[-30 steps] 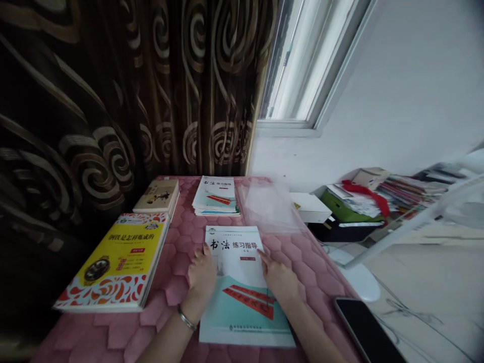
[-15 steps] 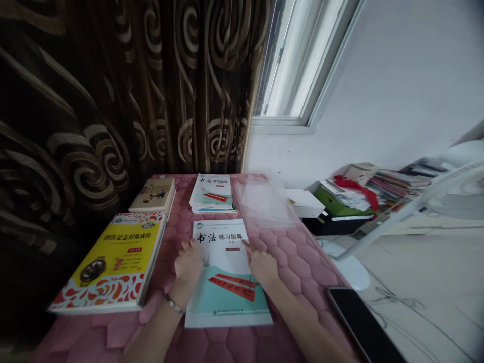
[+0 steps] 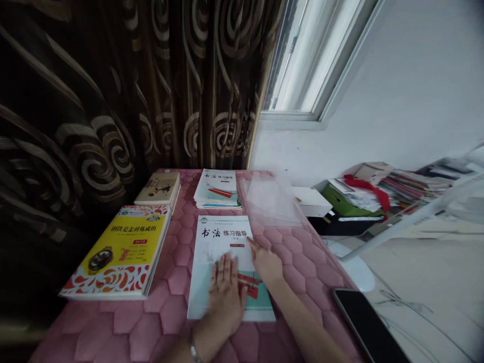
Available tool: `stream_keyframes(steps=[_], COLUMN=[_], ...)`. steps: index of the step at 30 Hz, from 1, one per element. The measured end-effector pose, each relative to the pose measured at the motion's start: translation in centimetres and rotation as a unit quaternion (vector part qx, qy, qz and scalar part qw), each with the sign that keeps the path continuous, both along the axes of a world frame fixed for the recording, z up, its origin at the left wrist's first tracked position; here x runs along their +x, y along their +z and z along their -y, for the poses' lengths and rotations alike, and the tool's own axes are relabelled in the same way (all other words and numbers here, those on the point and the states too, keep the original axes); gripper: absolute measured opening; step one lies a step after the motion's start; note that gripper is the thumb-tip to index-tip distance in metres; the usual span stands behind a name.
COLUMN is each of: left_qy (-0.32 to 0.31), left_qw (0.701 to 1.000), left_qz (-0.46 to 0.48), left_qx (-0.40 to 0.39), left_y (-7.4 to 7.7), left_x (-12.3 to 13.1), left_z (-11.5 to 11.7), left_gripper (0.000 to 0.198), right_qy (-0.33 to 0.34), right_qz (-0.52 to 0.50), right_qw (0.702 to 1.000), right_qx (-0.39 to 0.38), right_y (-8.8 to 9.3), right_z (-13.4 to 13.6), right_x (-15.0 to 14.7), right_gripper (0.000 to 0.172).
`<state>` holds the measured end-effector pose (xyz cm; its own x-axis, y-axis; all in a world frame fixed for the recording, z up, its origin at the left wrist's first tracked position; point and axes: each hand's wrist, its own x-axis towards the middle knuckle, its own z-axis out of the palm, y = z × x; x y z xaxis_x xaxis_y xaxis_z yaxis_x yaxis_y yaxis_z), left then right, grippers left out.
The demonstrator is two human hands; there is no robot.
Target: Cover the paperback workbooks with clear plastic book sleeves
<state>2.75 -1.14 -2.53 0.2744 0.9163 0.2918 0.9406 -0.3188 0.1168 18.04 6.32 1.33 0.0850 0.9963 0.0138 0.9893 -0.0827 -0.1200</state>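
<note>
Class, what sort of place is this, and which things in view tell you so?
Probably a room in a home, perhaps a study corner. A dark brown fabric curtain with pale swirls hangs behind a pink, hexagon-patterned padded cover, which bears a rectangular white-and-teal paper workbook.

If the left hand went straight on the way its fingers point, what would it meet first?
After passing over the rest of the book under it, the left hand would probably first meet the stack of books by the curtain, though depth is hard to judge.
</note>
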Motion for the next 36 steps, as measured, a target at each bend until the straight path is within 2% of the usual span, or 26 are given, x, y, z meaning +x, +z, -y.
stream_keyframes(steps=[3,5,8,11,12,14,16,18,20,24,26,28,31,32,34,36], left_qy=[0.035,0.043,0.043,0.047,0.048,0.05,0.047,0.041,0.041,0.049,0.052,0.052,0.045,0.044,0.045,0.046], left_qw=[0.998,0.995,0.991,0.989,0.989,0.989,0.99,0.989,0.989,0.987,0.986,0.985,0.981,0.979,0.979,0.98], left_qz=[-0.031,-0.051,-0.068,-0.07,-0.069,-0.07,-0.076,-0.082,-0.081,-0.062,-0.056,-0.057,-0.059,-0.059,-0.059,-0.059], left_qx=[0.043,0.068,0.104,0.123,0.122,0.116,0.111,0.113,0.121,0.143,0.151,0.157,0.182,0.188,0.191,0.185], left_y=[-0.4,-0.6,-0.6,-0.7,-0.8,-1.0,-1.2,-1.4,-1.4,-1.3,-1.3,-1.3,-1.3,-1.2,-1.0,-0.7], left_x=[-4.7,-6.8,-8.0,-7.8,-7.6,-7.5,-7.6,-7.7,-7.7,-7.6,-7.6,-7.5,-7.5,-7.4,-7.3,-7.3], left_z=[1.3,2.1,2.6,2.6,2.5,2.4,2.3,2.3,2.3,2.3,2.2,2.1,2.0,2.0,2.1,2.2], left_gripper=[0.066,0.068,0.071,0.072,0.072,0.069,0.065,0.061,0.061,0.068,0.07,0.071,0.073,0.074,0.075,0.076], right_qy=[0.002,0.002,-0.003,0.03,0.066,0.195,0.34,0.42,0.41,0.267,0.221,0.259,0.423,0.458,0.466,0.417], right_qz=[0.002,0.008,0.015,0.026,0.019,-0.019,-0.061,-0.078,-0.072,-0.021,-0.01,-0.028,-0.076,-0.086,-0.087,-0.068], right_qw=[1.0,1.0,1.0,0.999,0.997,0.978,0.937,0.903,0.909,0.963,0.975,0.965,0.902,0.884,0.879,0.905], right_qx=[-0.004,-0.008,-0.023,0.016,0.038,0.065,0.057,0.037,0.017,-0.029,-0.034,-0.034,-0.041,-0.042,-0.046,-0.051], right_y=[0.1,0.2,0.8,1.4,1.4,0.9,0.1,-0.8,-1.0,0.3,1.1,1.3,0.8,0.6,0.7,1.2], right_z=[0.1,0.0,-0.1,0.5,1.0,2.2,3.0,2.7,0.8,-4.7,-6.0,-5.7,-4.5,-4.6,-5.8,-7.9], right_x=[-0.1,0.0,0.1,-1.0,-1.8,-3.7,-5.7,-6.7,-6.3,-3.5,-3.2,-4.3,-7.7,-8.7,-10.3,-11.2], right_gripper=[0.046,0.046,0.047,0.047,0.046,0.045,0.052,0.06,0.063,0.061,0.06,0.059,0.058,0.058,0.058,0.059])
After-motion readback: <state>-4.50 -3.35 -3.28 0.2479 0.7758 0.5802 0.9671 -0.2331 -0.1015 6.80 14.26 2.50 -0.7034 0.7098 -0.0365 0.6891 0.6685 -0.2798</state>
